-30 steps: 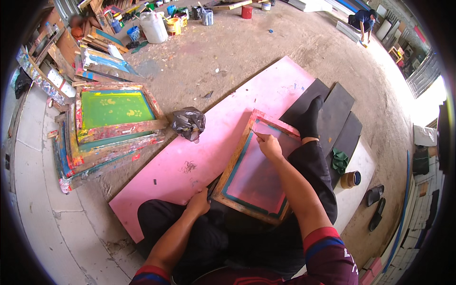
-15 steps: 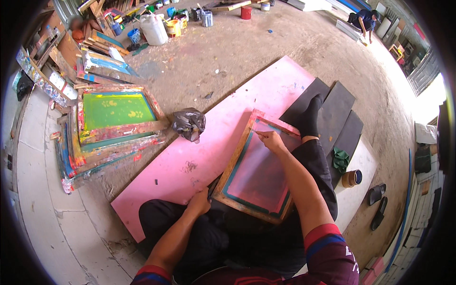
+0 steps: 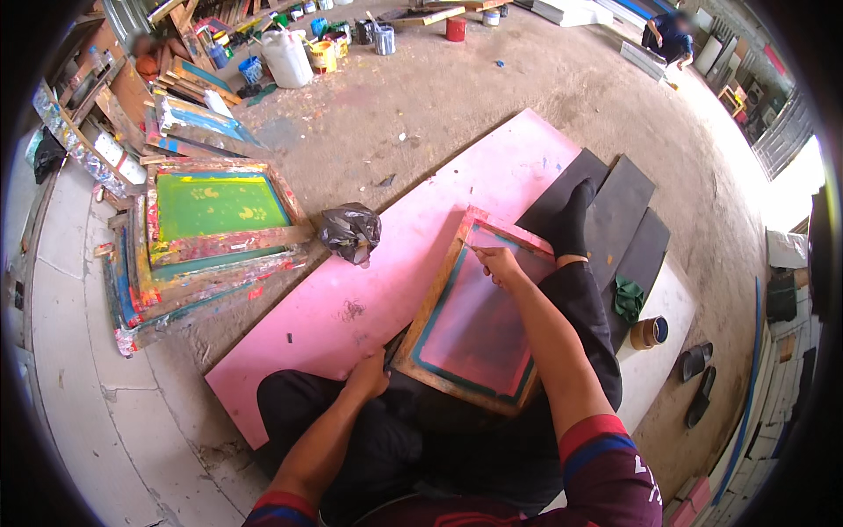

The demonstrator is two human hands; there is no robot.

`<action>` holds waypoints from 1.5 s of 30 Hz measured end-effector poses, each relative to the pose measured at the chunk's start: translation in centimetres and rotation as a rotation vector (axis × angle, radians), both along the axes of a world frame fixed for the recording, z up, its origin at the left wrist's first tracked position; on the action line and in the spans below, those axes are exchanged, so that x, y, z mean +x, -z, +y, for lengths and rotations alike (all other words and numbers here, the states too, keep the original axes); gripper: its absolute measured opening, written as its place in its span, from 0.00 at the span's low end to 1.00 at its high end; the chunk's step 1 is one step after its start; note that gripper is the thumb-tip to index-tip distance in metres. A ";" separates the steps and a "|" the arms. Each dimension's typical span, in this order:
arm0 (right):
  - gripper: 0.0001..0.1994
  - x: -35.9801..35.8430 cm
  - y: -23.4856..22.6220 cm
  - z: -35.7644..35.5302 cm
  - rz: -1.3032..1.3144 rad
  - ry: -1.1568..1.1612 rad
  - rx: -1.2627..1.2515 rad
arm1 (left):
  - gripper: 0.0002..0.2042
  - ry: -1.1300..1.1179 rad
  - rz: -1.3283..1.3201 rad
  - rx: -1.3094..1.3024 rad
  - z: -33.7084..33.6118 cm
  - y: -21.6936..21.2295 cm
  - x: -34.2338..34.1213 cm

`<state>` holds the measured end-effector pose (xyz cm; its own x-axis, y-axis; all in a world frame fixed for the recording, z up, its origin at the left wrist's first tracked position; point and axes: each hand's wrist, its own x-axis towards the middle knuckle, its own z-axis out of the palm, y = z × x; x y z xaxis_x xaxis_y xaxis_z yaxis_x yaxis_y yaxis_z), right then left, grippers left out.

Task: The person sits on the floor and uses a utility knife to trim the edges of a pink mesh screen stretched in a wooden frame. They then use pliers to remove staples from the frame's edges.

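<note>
A screen-printing frame (image 3: 423,311) with a wooden border and sheer mesh leans across my lap and the pink board. My right hand (image 3: 499,265) is over its upper part, fingers pinched round a thin, stick-like tool (image 3: 469,247) whose tip points to the frame's upper left edge. The tool's exact kind is too small to make out. Beside the frame's lower left corner, my left hand (image 3: 367,376) is closed against a dark object (image 3: 393,348); its shape is mostly hidden by the fingers and my black trousers.
A crumpled black plastic bag (image 3: 349,232) lies on the pink board's (image 3: 290,360) left edge. Stacked printing frames (image 3: 219,206) lie at left. A green cloth (image 3: 629,299), a tape roll (image 3: 649,333) and black slippers (image 3: 699,397) are at right. Paint cans (image 3: 323,56) and a crouching person (image 3: 673,39) are farther off.
My right hand has shifted very slightly with the thin tool, still near the frame's upper left edge. My left hand stays put. The far person's posture has changed a little.
</note>
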<state>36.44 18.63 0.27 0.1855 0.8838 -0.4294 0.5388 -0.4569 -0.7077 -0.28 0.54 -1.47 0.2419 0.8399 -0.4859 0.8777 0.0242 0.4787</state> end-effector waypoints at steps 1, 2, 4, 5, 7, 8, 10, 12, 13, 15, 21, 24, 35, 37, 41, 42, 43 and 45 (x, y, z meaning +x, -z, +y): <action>0.17 2.0 3.0 -0.1 -0.144 -0.080 0.204 | 0.18 0.008 -0.010 -0.025 0.5 -0.3 0.6; 0.17 2.8 4.9 -0.3 -0.281 -0.172 0.397 | 0.19 0.003 -0.012 -0.059 0.5 -0.5 0.8; 0.17 1.5 4.4 -0.5 -0.410 -0.236 0.470 | 0.19 0.007 -0.018 -0.015 0.0 0.2 0.1; 0.17 1.1 4.1 -0.6 -0.476 -0.265 0.507 | 0.19 0.011 -0.022 0.007 -0.2 0.5 -0.1; 0.16 0.0 1.7 0.4 0.051 0.041 0.020 | 0.19 0.022 -0.013 0.017 -0.3 0.4 -0.2; 0.16 -0.6 0.6 0.9 0.312 0.193 -0.226 | 0.19 0.027 -0.008 0.022 -0.3 0.3 -0.2; 0.17 -0.8 -0.2 1.0 0.351 0.259 -0.284 | 0.19 0.008 -0.032 -0.019 -0.1 0.4 -0.2; 0.17 -0.7 -0.6 0.6 0.166 0.182 -0.187 | 0.19 -0.008 -0.042 -0.056 0.1 0.2 -0.1; 0.17 -0.5 -0.5 -0.2 -0.037 0.071 -0.061 | 0.19 -0.014 -0.040 -0.072 0.1 -0.2 0.1; 0.17 -0.5 -0.8 -1.1 -0.325 -0.061 0.108 | 0.19 -0.018 -0.027 -0.086 0.1 -0.5 0.2; 0.17 -1.5 -1.9 -0.4 -0.556 -0.087 0.223 | 0.19 0.000 -0.020 -0.018 0.0 0.3 0.0; 0.16 -1.0 -0.5 0.6 -0.563 -0.078 0.274 | 0.19 -0.005 -0.014 -0.035 0.1 -0.4 0.3; 0.19 -2.6 -1.2 1.5 -0.783 -0.236 0.199 | 0.27 0.011 0.057 -0.053 -0.1 -0.7 0.5; 0.19 -1.5 -0.9 1.9 -0.636 -0.231 0.211 | 0.22 0.001 0.007 -0.047 0.0 -0.1 0.2; 0.17 -1.6 -0.5 2.1 -0.654 -0.210 0.257 | 0.20 0.006 -0.028 0.069 -0.8 1.7 -0.4; 0.16 -1.9 -0.4 1.6 -0.670 -0.199 0.277 | 0.20 0.014 -0.015 0.074 -1.1 1.7 -0.5; 0.16 -1.2 0.5 1.8 -0.586 -0.131 0.251 | 0.20 0.032 -0.011 0.088 -0.6 1.4 -0.1; 0.16 -0.6 1.5 2.5 -0.408 -0.005 0.202 | 0.23 0.047 0.011 0.037 0.1 0.6 0.3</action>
